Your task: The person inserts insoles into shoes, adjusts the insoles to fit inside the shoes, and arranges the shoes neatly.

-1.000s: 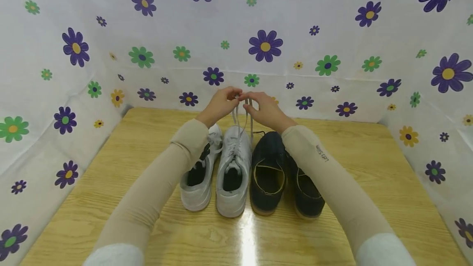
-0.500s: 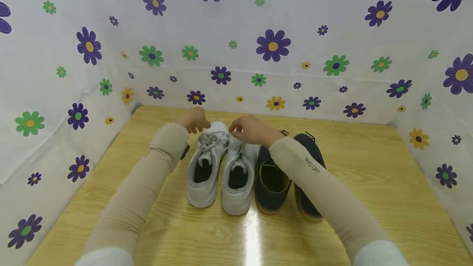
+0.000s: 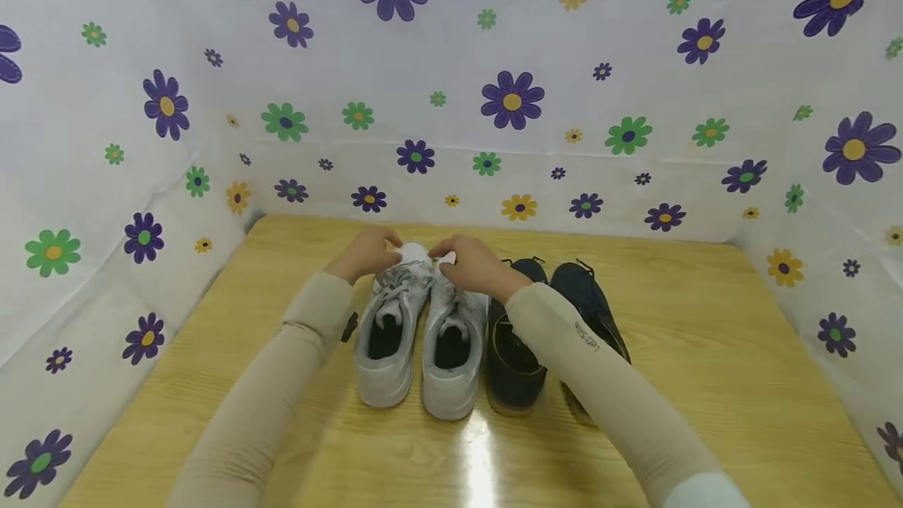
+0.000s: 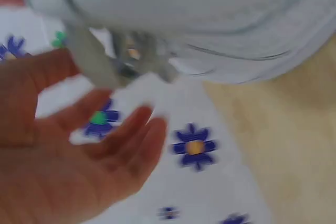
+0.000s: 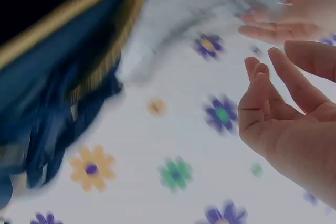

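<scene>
Two white lace-up sneakers stand side by side with their toes pointing away, the left sneaker (image 3: 384,382) and the right sneaker (image 3: 449,398). My left hand (image 3: 367,252) is at the left sneaker's toe. Its fingers are loosely bent beside the grey laces (image 4: 100,59) in the left wrist view. Over the front of the right sneaker is my right hand (image 3: 476,263), which hides most of that toe and its upper laces. The right wrist view shows the right hand's fingers (image 5: 257,98) softly curved, with nothing between them and the thumb.
A dark navy shoe (image 3: 511,390) stands right of the white sneakers, partly under my right forearm. Its mate (image 3: 585,296) is farther right. All rest on a wooden tabletop (image 3: 691,351), with flower-patterned cloth (image 3: 451,38) at the back and sides.
A second ago both hands held the right sneaker's laces up above it. They have let go, come down and moved apart, and the left hand has since come closer to the left toe.
</scene>
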The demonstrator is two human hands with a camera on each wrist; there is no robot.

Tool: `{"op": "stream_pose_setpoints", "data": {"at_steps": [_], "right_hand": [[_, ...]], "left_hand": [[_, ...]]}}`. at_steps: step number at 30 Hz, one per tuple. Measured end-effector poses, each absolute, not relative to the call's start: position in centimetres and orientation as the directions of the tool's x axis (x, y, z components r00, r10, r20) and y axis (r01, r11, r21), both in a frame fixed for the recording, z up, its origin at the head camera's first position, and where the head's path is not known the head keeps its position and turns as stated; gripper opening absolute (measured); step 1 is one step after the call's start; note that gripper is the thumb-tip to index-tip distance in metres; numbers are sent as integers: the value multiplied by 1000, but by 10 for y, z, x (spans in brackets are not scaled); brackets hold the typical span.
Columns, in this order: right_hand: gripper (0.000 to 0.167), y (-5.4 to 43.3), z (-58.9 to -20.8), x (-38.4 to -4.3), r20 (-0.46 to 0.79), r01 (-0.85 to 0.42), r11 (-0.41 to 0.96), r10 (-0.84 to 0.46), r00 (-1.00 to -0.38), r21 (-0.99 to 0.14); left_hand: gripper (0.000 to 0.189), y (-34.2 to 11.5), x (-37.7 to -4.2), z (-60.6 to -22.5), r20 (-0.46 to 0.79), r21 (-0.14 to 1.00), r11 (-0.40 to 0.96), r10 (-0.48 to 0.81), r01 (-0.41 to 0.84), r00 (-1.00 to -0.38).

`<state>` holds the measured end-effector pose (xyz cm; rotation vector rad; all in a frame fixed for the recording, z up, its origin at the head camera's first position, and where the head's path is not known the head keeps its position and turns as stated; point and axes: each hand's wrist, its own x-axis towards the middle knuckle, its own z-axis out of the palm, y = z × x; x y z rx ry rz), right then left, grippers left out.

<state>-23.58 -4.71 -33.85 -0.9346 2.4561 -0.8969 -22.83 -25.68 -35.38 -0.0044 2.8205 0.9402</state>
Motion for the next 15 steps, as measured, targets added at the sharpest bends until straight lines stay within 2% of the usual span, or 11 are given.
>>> {"op": "stream_pose_setpoints", "data": {"at_steps": [4, 6, 9, 11, 15], "right_hand": [[31, -12, -323, -216, 61, -498, 484, -670, -740, -720], [31, 8, -320, -204, 159, -521, 448, -628, -762, -727], [33, 38, -326, -188, 286, -553, 451, -533, -796, -700], [35, 55, -334, -179, 356, -579, 498, -474, -805, -645], [39, 82, -349, -163, 444, -584, 638, -389, -807, -503]], "left_hand": [[40, -233, -206, -340, 40, 539, 842, 3, 25, -999], [40, -214, -193, -333, 164, 524, 846, 11, 96, -986], [42, -185, -175, -328, 314, 430, 884, 44, 184, -949], [45, -169, -164, -326, 345, 371, 908, 59, 194, -937], [54, -148, -141, -321, 281, 307, 938, 74, 163, -957]]}}
